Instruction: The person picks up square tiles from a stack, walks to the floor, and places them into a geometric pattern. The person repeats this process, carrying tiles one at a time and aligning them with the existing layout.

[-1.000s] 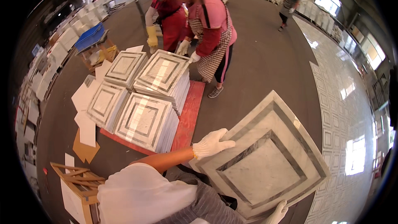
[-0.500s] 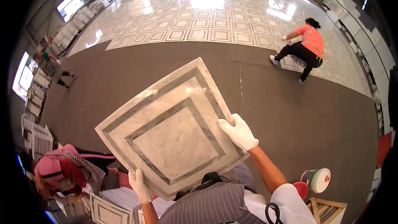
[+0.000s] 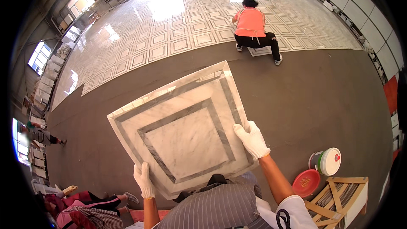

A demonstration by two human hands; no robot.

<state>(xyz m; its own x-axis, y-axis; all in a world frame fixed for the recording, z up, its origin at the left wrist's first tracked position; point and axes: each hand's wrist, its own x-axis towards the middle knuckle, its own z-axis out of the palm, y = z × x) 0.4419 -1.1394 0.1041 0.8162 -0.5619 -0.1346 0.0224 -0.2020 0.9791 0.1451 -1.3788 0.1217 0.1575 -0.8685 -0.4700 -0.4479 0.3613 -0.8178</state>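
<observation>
A large square marble tile, white with two grey inlaid square bands, is held up in front of my body, its near edge close to my striped apron. My left hand, in a white knit glove, grips its lower left edge. On the tile's right edge, my right hand is closed in a matching glove, thumb lying over the top face. The fingers of both hands beneath the tile are hidden.
Ahead lies a laid floor of similar tiles; a person in an orange top squats at its edge. At right are a white-lidded bucket, a red basin and a wooden crate. Other people are at left.
My view has turned rightward, so the squatting person now appears nearer the middle. The tile stays in both hands, and the basin and crate have come further into view.
</observation>
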